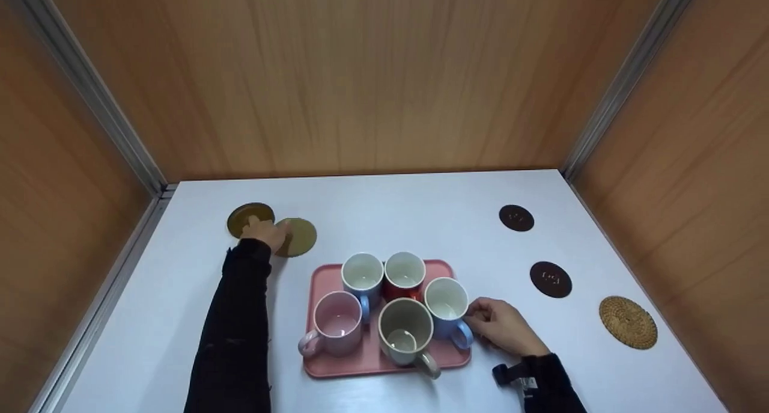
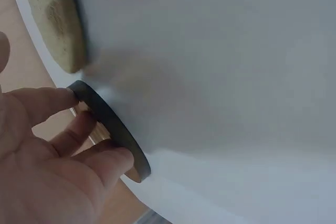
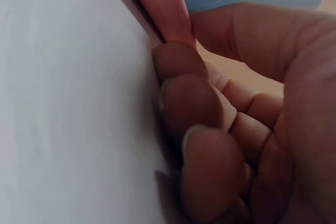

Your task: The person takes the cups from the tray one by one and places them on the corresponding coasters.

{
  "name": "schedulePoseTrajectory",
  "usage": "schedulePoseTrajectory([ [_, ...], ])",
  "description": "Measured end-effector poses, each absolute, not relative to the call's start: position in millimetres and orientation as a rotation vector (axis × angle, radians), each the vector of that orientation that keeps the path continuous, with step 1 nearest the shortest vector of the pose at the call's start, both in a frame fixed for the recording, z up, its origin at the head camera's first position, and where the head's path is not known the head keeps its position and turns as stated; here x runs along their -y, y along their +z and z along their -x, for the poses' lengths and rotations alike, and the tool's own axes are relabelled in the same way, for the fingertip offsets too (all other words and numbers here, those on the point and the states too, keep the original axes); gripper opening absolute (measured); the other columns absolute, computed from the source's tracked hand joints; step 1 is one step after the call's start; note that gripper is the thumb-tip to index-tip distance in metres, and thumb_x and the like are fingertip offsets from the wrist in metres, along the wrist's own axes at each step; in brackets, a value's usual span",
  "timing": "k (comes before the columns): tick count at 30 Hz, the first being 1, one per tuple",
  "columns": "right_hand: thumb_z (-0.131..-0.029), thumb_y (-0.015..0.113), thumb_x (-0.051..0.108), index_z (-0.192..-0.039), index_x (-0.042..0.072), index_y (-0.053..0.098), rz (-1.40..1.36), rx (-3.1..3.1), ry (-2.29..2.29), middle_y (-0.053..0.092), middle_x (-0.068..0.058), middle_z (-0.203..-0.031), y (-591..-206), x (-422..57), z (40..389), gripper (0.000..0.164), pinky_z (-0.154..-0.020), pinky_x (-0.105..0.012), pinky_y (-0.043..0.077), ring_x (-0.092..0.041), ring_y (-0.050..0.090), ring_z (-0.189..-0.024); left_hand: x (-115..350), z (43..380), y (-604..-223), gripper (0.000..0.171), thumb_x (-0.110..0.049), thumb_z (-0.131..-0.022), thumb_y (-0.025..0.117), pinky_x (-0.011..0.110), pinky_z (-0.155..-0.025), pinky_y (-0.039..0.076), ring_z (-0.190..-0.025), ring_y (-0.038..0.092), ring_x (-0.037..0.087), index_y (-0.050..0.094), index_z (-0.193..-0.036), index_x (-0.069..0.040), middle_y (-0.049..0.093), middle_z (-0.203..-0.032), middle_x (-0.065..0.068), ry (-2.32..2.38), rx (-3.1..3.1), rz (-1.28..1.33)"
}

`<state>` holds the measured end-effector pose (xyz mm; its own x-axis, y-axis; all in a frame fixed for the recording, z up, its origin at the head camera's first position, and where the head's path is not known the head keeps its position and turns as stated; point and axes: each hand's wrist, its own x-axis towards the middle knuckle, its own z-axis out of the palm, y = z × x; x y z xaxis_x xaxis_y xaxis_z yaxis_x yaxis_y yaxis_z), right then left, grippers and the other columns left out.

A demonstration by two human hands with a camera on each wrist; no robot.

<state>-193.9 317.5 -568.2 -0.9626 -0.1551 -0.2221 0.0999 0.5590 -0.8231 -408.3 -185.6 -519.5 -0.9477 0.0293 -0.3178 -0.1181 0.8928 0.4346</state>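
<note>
At the far left of the white table (image 1: 408, 199), the left hand (image 1: 265, 234) grips a dark-rimmed coaster (image 1: 239, 216) by its edge, fingers bent round it; the wrist view shows it tilted. An olive coaster (image 1: 302, 240) lies just beside it. Near the front, the right hand (image 1: 503, 327) pinches the right edge of the pink tray (image 1: 369, 357) between thumb and fingers, close to a blue mug. Whether that edge is off the table cannot be told. Five mugs stand upright on the tray: two blue mugs (image 1: 446, 302), one red mug (image 1: 404, 278), one pink mug (image 1: 338, 324) and one grey mug (image 1: 405, 333). Two dark discs (image 1: 551, 279) and a woven mat (image 1: 628, 323) lie to the right.
</note>
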Motion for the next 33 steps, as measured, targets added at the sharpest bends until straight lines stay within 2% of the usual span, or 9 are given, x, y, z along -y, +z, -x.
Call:
schedulePoseTrajectory([
  [5,-0.099,0.076,0.037,-0.106,0.016,0.075,0.087,-2.572,-1.332,0.063,0.005,-0.071,-566.6,-311.5,190.5,0.022,-0.051,-0.024,0.046,-0.009,0.054,-0.053,166.4,417.0,-512.4,0.077,-0.047,-0.115,0.025,0.060,-0.128,0.030,-0.155,0.034,0.052,0.029,-0.160,0.016,0.033,-0.165,0.039,0.674,-2.713,-0.019],
  [10,-0.099,0.075,0.037,-0.105,0.017,0.075,0.107,-2.575,-1.318,0.062,0.005,-0.070,-563.3,-308.0,189.6,0.021,-0.051,-0.024,0.046,-0.010,0.054,-0.052,135.9,426.6,-513.0,0.074,-0.046,-0.115,0.030,0.059,-0.129,0.030,-0.155,0.037,0.049,0.031,-0.161,0.012,0.038,-0.165,0.034,0.576,-2.710,-0.050],
  [13,-0.099,0.075,0.038,-0.105,0.018,0.075,0.122,-2.570,-1.317,0.062,0.005,-0.070,-562.0,-307.1,191.5,0.022,-0.050,-0.025,0.046,-0.010,0.054,-0.052,112.8,433.5,-520.0,0.065,-0.042,-0.115,0.037,0.059,-0.126,0.036,-0.150,0.046,0.047,0.041,-0.160,0.005,0.048,-0.161,0.030,0.555,-2.730,-0.115],
  [17,-0.100,0.075,0.038,-0.105,0.017,0.075,0.142,-2.557,-1.328,0.062,0.005,-0.069,-562.3,-304.4,193.3,0.022,-0.049,-0.024,0.045,-0.010,0.053,-0.052,84.5,433.2,-528.7,0.049,-0.028,-0.112,0.046,0.057,-0.120,0.044,-0.139,0.059,0.045,0.055,-0.151,0.001,0.062,-0.148,0.026,0.524,-2.829,-0.389],
  [22,-0.100,0.074,0.034,-0.104,0.017,0.074,0.140,-2.557,-1.325,0.061,0.006,-0.067,-564.1,-303.3,194.3,0.018,-0.049,-0.023,0.043,-0.009,0.051,-0.050,59.6,407.8,-514.0,0.048,-0.019,-0.111,0.048,0.054,-0.124,0.041,-0.147,0.053,0.042,0.051,-0.157,-0.005,0.058,-0.154,0.024,0.645,-2.849,-0.569],
  [25,-0.100,0.074,0.036,-0.105,0.016,0.074,0.146,-2.566,-1.320,0.061,0.006,-0.067,-563.4,-305.4,195.8,0.020,-0.049,-0.024,0.044,-0.008,0.051,-0.050,58.4,396.1,-511.1,0.040,-0.016,-0.109,0.055,0.052,-0.118,0.047,-0.138,0.062,0.039,0.062,-0.147,-0.005,0.067,-0.145,0.020,0.710,-2.890,-0.639],
  [29,-0.100,0.074,0.035,-0.106,0.016,0.074,0.126,-2.586,-1.307,0.060,0.005,-0.068,-560.8,-311.6,195.6,0.020,-0.050,-0.025,0.045,-0.009,0.052,-0.051,61.9,382.8,-509.1,0.026,-0.019,-0.108,0.060,0.050,-0.105,0.055,-0.114,0.073,0.034,0.079,-0.120,-0.005,0.079,-0.119,0.015,0.635,-2.854,-0.761],
  [30,-0.100,0.074,0.034,-0.106,0.016,0.074,0.114,-2.589,-1.307,0.060,0.004,-0.068,-560.1,-313.5,195.1,0.019,-0.050,-0.025,0.045,-0.010,0.052,-0.051,62.4,380.4,-508.4,0.027,-0.021,-0.108,0.059,0.050,-0.103,0.056,-0.110,0.074,0.033,0.080,-0.115,-0.005,0.080,-0.115,0.015,0.607,-2.828,-0.783],
  [33,-0.100,0.074,0.033,-0.108,0.015,0.074,0.093,-2.589,-1.315,0.061,0.003,-0.069,-558.2,-317.4,195.2,0.019,-0.050,-0.025,0.046,-0.011,0.053,-0.052,65.5,375.0,-503.5,0.034,-0.025,-0.111,0.054,0.051,-0.104,0.055,-0.111,0.072,0.034,0.080,-0.114,-0.004,0.079,-0.117,0.017,0.550,-2.784,-0.779],
])
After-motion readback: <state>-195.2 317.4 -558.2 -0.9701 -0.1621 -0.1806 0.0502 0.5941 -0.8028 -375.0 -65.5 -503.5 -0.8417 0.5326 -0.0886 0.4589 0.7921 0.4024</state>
